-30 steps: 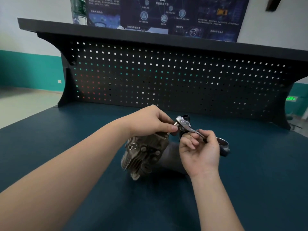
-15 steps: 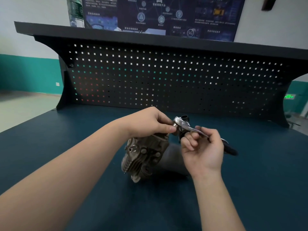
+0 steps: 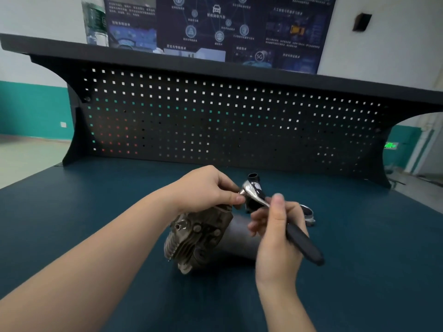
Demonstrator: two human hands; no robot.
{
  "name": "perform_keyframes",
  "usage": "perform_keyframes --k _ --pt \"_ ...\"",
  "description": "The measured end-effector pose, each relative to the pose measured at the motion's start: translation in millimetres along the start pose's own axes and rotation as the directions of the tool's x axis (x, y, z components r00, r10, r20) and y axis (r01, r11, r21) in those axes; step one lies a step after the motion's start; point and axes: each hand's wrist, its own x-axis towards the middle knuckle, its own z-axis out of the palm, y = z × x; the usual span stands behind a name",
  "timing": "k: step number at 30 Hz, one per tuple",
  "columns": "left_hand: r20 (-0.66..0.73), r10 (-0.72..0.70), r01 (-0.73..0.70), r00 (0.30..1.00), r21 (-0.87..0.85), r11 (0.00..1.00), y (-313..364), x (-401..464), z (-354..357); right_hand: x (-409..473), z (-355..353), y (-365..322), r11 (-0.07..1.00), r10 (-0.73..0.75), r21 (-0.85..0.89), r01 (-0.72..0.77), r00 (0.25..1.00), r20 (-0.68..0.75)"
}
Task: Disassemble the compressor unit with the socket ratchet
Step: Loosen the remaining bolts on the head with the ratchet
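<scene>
The compressor unit [image 3: 199, 238] lies on its side on the dark blue bench, its grey finned head with bolts facing me and its dark body running back to the right. The socket ratchet [image 3: 254, 194] has a chrome head and a black handle [image 3: 304, 245]. My right hand [image 3: 275, 238] grips the handle, thumb up along the shaft. My left hand [image 3: 211, 190] pinches the socket end at the ratchet head, just above the compressor's top edge. The socket itself is hidden by my fingers.
A black tube-shaped part [image 3: 253, 178] stands behind the ratchet head. A shiny metal ring piece [image 3: 308, 213] lies on the bench behind my right hand. The black pegboard [image 3: 215, 121] closes off the back, with a water bottle [image 3: 94, 20] on its shelf.
The ratchet handle has swung toward me and down to the right, with my right hand sliding along it. My left hand stays pinched at the ratchet head.
</scene>
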Motion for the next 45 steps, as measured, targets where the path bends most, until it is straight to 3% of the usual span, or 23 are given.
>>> perform_keyframes --k 3,7,9,13,18,23,27,36,41,43,45 --pt "0.016 -0.001 0.001 1.000 0.004 1.000 -0.9 1.0 -0.3 11.5 -1.8 0.6 0.970 0.180 0.177 -0.169 0.983 -0.046" --pt "0.059 0.010 -0.010 0.998 0.004 1.000 0.2 -2.5 -3.0 23.3 3.1 0.6 0.876 0.327 0.377 -0.301 0.945 -0.005" --pt "0.058 0.012 -0.014 0.998 0.041 0.999 1.4 -3.1 -3.0 29.0 0.1 3.0 0.802 0.419 0.444 -0.400 0.906 0.061" --pt "0.024 0.073 -0.077 0.997 0.281 0.957 4.6 2.0 -3.7 41.7 -10.2 10.3 0.676 0.508 0.484 -0.556 0.827 0.241" --pt "0.142 0.018 -0.054 0.990 0.253 0.966 10.5 0.5 -8.5 49.9 -15.9 16.4 0.637 0.513 0.462 -0.617 0.787 0.342" --pt "0.180 -0.116 0.055 0.977 0.315 0.948 11.9 4.1 -8.2 50.1 -13.6 20.8 0.638 0.510 0.476 -0.605 0.795 0.327" --pt "0.202 -0.063 0.009 0.977 0.259 0.966 8.3 4.6 -5.8 49.2 -11.0 18.5 0.618 0.537 0.512 -0.597 0.796 0.280" --pt "0.160 0.003 -0.023 0.987 0.122 0.992 1.6 6.5 -5.5 51.8 -12.1 21.8 0.339 0.662 0.704 -0.624 0.690 0.293" --pt "0.147 -0.005 -0.014 0.989 0.125 0.992 3.0 8.2 -4.9 44.3 -12.2 21.7 0.391 0.639 0.684 -0.616 0.717 0.281" --pt "0.132 -0.003 -0.013 0.991 0.118 0.993 2.1 9.6 -3.6 35.3 -9.5 17.6 0.528 0.601 0.645 -0.553 0.780 0.176" --pt "0.120 -0.005 -0.009 0.993 0.115 0.993 1.4 10.3 -3.2 24.5 -7.2 14.1 0.749 0.477 0.533 -0.394 0.878 -0.022"
